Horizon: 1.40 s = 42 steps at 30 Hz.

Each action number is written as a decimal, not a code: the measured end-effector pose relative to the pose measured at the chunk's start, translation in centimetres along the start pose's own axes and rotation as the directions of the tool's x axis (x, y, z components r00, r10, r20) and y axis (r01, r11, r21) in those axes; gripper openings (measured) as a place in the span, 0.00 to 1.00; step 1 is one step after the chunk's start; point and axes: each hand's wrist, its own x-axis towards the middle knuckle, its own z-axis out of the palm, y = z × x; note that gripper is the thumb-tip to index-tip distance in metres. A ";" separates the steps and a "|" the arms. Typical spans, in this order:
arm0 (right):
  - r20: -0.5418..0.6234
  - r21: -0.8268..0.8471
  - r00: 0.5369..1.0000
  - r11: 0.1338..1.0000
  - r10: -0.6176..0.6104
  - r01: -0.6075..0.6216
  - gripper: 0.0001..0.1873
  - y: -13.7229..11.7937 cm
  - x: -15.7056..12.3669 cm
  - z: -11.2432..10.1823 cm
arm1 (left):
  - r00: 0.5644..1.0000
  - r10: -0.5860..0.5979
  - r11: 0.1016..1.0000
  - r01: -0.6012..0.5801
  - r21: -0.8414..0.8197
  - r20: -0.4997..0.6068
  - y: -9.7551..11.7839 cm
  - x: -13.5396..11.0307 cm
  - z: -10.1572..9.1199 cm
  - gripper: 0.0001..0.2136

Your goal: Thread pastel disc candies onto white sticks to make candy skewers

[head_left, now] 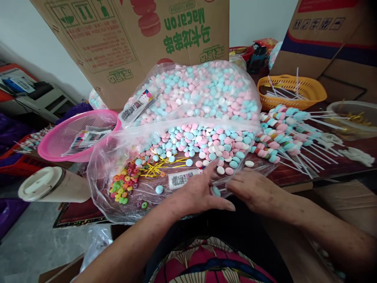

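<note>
My left hand reaches in over the table, index finger stretched toward the loose pastel candies and thumb apart. Beside it, my right hand has its fingers curled at the table's front edge around what looks like a thin pale stick, mostly hidden. One blue candy shows between the hands; whether it is threaded on the stick I cannot tell. A large clear plastic bag spills pink, blue and white candies. Small ring candies, gold twist ties and a printed label lie left of my hands.
Finished candy skewers are piled at the right, below a yellow basket with white sticks. A pink basket and a lidded cup stand left. Cardboard boxes rise behind. A clear tub holds gold ties.
</note>
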 end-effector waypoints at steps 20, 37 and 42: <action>-0.279 -0.370 0.895 0.899 -0.348 0.234 0.10 -1.2 -0.5 -4.4 | 0.914 0.102 0.989 -0.053 -0.135 0.393 -2.4 -1.9 -2.8 0.17; -0.130 -0.009 0.991 1.000 0.022 -0.023 0.12 -1.3 -0.9 -0.8 | 0.999 -0.031 0.849 0.012 0.528 0.027 -0.3 -0.3 0.7 0.17; -0.025 0.008 0.999 0.999 0.033 -0.032 0.10 -0.9 -1.5 -1.3 | 0.987 -0.104 0.805 0.156 0.573 -0.123 -0.9 -0.9 -0.1 0.19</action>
